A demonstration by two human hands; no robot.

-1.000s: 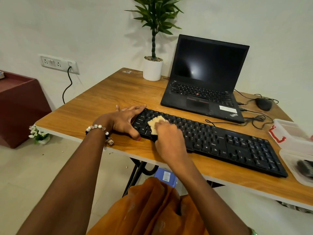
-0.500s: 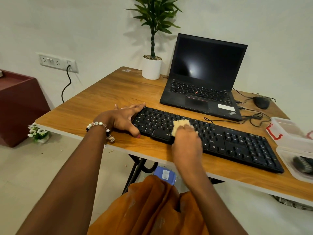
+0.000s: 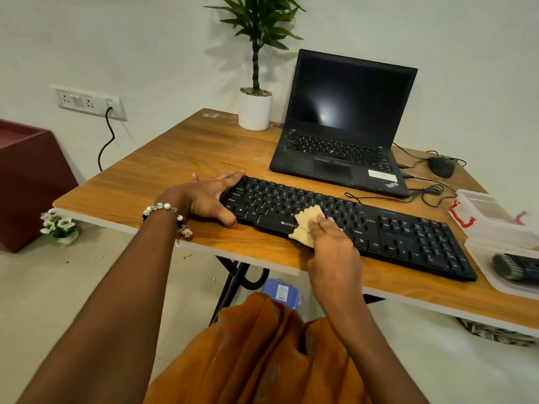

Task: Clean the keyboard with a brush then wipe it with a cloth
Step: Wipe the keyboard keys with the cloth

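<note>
- The black keyboard (image 3: pixel 350 228) lies slantwise across the wooden table (image 3: pixel 175 158), close to the near edge, with both hands on it.
- The left hand (image 3: pixel 204 196) rests on the keyboard's left end, fingers spread and nearly straight along its far corner, thumb against its near edge; it grips nothing.
- The right hand (image 3: pixel 329 237) presses a small pale-yellow cloth (image 3: pixel 306 225) onto the keys near the space bar, fingers bent over the cloth and holding it down; part of the cloth sticks out left of the fingers and over the keyboard's near edge.
- Right of the right hand the keyboard runs on through the arrow keys and number pad, all uncovered.
- Between the two hands lies an uncovered stretch of letter keys.
- Past the keyboard's right end, just beside it, stand two clear plastic containers (image 3: pixel 495 225); the nearer one holds a dark brush (image 3: pixel 513 266).
- Beyond the right hand sits an open black laptop (image 3: pixel 344 135), its front edge near the keyboard's far edge, with a cable (image 3: pixel 420 193) looping between them.
- A black mouse (image 3: pixel 442 166) lies farther right of the laptop.
- Beyond the left hand is bare tabletop up to a potted plant (image 3: pixel 255 107) at the far edge.
- A narrow strip of table shows between the keyboard and the near edge.
</note>
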